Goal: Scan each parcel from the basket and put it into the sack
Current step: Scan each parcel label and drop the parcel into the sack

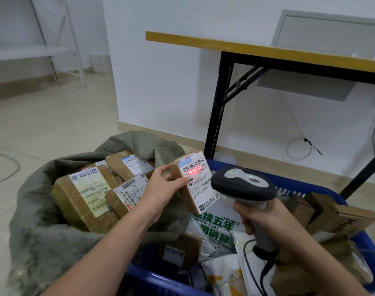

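Note:
My left hand (161,189) grips a small cardboard parcel (198,184) by its left edge, holding it upright between the sack and the basket. Its white label faces me, and a red scan line glows on the barcode. My right hand (261,218) grips the handle of a grey and black barcode scanner (244,184), whose head points at that label. The grey-green sack (43,231) lies open at the left with several brown boxes (84,195) inside. The blue basket (289,184) at the right holds more cardboard boxes and white plastic mailers (216,227).
A folding table with a yellow edge and black legs (216,103) stands behind the basket against the white wall. Cables (300,148) lie on the floor under it. The scanner's black cord (250,263) hangs over the basket. Pale tiled floor stretches to the left.

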